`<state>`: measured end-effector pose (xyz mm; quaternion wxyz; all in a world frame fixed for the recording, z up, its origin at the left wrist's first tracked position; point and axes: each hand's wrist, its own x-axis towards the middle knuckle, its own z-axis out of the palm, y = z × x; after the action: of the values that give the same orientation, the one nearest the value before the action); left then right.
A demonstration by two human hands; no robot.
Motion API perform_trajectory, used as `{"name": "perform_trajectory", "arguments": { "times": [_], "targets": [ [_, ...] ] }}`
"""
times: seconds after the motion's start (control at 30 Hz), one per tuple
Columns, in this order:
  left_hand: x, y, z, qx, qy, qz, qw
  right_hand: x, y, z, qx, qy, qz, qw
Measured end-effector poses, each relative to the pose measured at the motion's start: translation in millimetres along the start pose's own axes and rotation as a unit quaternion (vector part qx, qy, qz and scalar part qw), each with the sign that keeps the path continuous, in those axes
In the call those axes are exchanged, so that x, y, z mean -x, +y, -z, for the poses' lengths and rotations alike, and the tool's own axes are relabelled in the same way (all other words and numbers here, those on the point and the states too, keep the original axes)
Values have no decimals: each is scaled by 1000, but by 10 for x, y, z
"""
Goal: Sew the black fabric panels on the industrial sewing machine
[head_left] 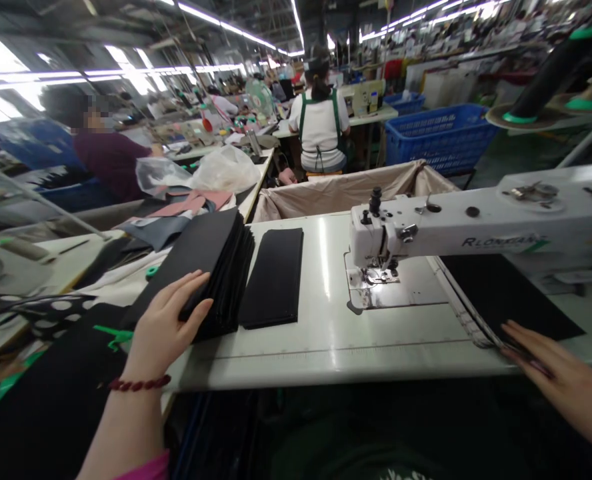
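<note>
My left hand (171, 320) lies with its fingers stretched out and thumb apart on the near side of a tall stack of black panels (201, 247). To the right of that stack, a lower pile of narrow black pieces (273, 277) rests on the sewing table. On the far right my right hand (546, 360) reaches over the near end of some pale strips (461, 303), fingers extended, beside a flat black sheet (511, 293). Something dark shows under those fingers, too unclear to name. A white sewing machine (426, 227) stands between my hands, its needle area lit.
Behind the table sits a beige cloth-lined bin (316, 200). Fabric scraps (176, 217) and clear plastic bags (226, 170) lie at the back left. A blue basket (436, 140) stands further off. Two people sit working ahead. Thread cones (551, 73) rise at the upper right.
</note>
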<state>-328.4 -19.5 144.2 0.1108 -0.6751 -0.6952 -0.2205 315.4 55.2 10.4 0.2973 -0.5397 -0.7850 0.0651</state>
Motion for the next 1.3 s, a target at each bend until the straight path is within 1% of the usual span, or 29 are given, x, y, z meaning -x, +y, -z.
{"name": "perform_trajectory", "arguments": {
  "times": [0.07,0.1,0.17,0.23,0.3,0.33,0.37,0.43,0.47,0.5,0.57,0.6,0.63,0.67,0.7,0.77,0.8,0.83,0.9,0.93,1.0,1.07,1.1,1.3],
  "targets": [
    [7,249,-53,28,17,-39,999,32,50,34,66,-73,5,995],
    [12,379,-114,52,14,-65,996,34,58,62,89,-96,0,991],
    [29,643,-303,114,-14,-116,987,9,24,138,94,-95,-17,991],
    [43,918,-543,186,-57,-145,970,-42,-115,216,71,-71,-16,995],
    [29,1219,-777,263,-99,-154,947,-101,-398,262,41,-47,12,998],
    [8,1383,-881,298,-118,-156,934,-129,-593,261,26,-59,36,997],
    [-22,1555,-977,328,-137,-162,921,-155,-817,241,10,-86,59,994],
    [-88,1912,-1157,370,-176,-191,892,-192,-1301,143,-30,-161,111,980],
    [-113,2086,-1250,379,-200,-215,877,-203,-1531,71,-52,-205,126,969],
    [-124,2247,-1350,380,-224,-243,864,-211,-1734,-10,-83,-258,153,950],
    [-92,2496,-1561,353,-263,-302,846,-224,-2016,-179,-171,-322,169,916],
    [-49,2572,-1663,328,-272,-326,844,-238,-2085,-261,-240,-349,153,893],
    [10,2611,-1751,300,-277,-346,844,-263,-2107,-338,-308,-358,113,874],
    [78,2611,-1819,273,-278,-356,849,-303,-2091,-411,-375,-350,51,857],
    [148,2577,-1860,248,-275,-356,858,-361,-2045,-480,-435,-323,-31,840],
    [277,2427,-1859,203,-267,-334,881,-532,-1908,-610,-525,-227,-204,794],
    [326,2325,-1824,183,-261,-312,895,-642,-1837,-669,-566,-181,-270,758],
    [364,2216,-1777,163,-255,-287,909,-760,-1774,-722,-604,-150,-310,719],
    [405,2002,-1675,129,-250,-242,929,-1001,-1686,-805,-666,-134,-328,656],
    [413,1907,-1634,117,-250,-222,935,-1111,-1664,-834,-688,-136,-326,634],
    [412,1760,-1586,104,-251,-198,942,-1286,-1655,-874,-717,-147,-320,602],
    [394,1678,-1579,101,-255,-194,942,-1391,-1675,-899,-729,-151,-317,587],
    [379,1660,-1587,103,-257,-196,941,-1421,-1689,-909,-731,-146,-319,586],
    [226,1706,-1669,125,-253,-215,935,-1467,-1760,-918,-702,-100,-337,619]
  ]
}}
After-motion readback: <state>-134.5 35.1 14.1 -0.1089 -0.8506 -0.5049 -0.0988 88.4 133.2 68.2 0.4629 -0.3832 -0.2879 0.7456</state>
